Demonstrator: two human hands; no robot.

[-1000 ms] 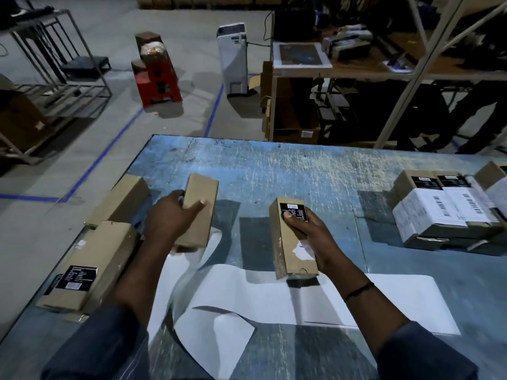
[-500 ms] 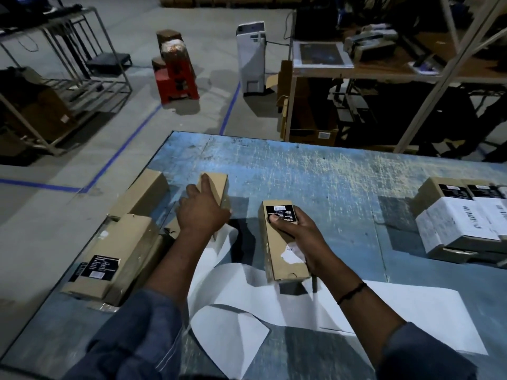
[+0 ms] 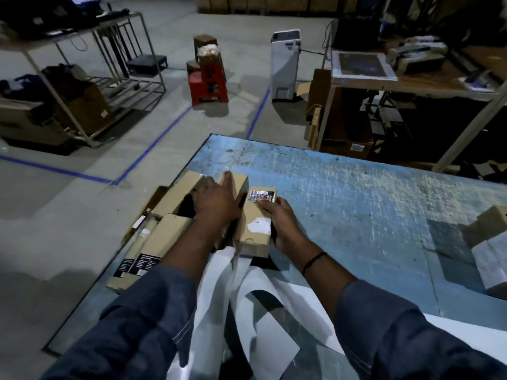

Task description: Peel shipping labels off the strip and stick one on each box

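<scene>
On the blue table (image 3: 356,204) loose boxes (image 3: 167,237) crowd the left edge, labelled boxes (image 3: 491,242) sit far right; the white backing strip (image 3: 227,286) curls between the sleeves; the right hand (image 3: 284,224) grips a brown box (image 3: 253,229), thumb beside its black label (image 3: 262,195), print too blurred to read; the left hand (image 3: 216,205) lies over a neighbouring box (image 3: 238,182), grip unclear.

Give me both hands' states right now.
Left hand: lies over a plain box; grip cannot be told.
Right hand: grips the labelled box.
</scene>
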